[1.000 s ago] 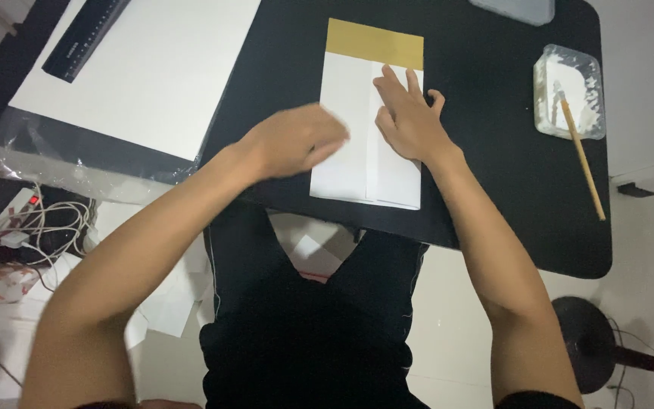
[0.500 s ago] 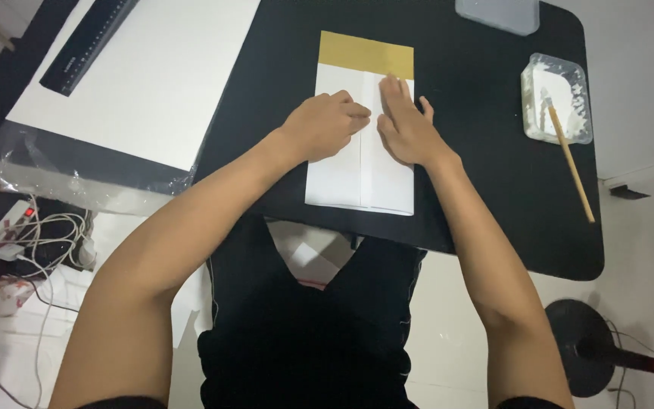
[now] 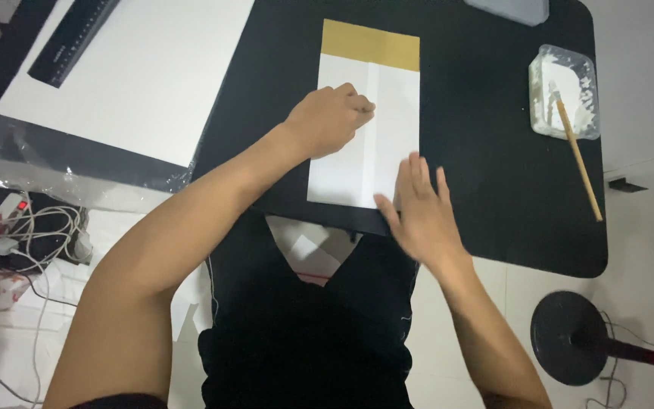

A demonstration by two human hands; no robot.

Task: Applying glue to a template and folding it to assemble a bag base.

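A white folded sheet of paper [image 3: 387,121] with a gold strip [image 3: 371,44] at its far end lies on the black table [image 3: 486,151]. My left hand [image 3: 331,117] is curled into a loose fist and presses on the sheet's left half, near the middle crease. Flat, with fingers spread, my right hand [image 3: 418,212] rests at the sheet's near right corner and over the table's front edge. Neither hand holds anything.
A clear plastic tub of white paste [image 3: 564,91] with a wooden stick [image 3: 578,160] leaning out of it stands at the table's right. A large white sheet [image 3: 130,76] and a black ruler [image 3: 73,39] lie to the left. Cables [image 3: 32,227] and a black round stand base [image 3: 573,337] are on the floor.
My right hand has slid from the sheet's middle down to its near right corner. My left hand has stayed on the paper, closing into a fist.
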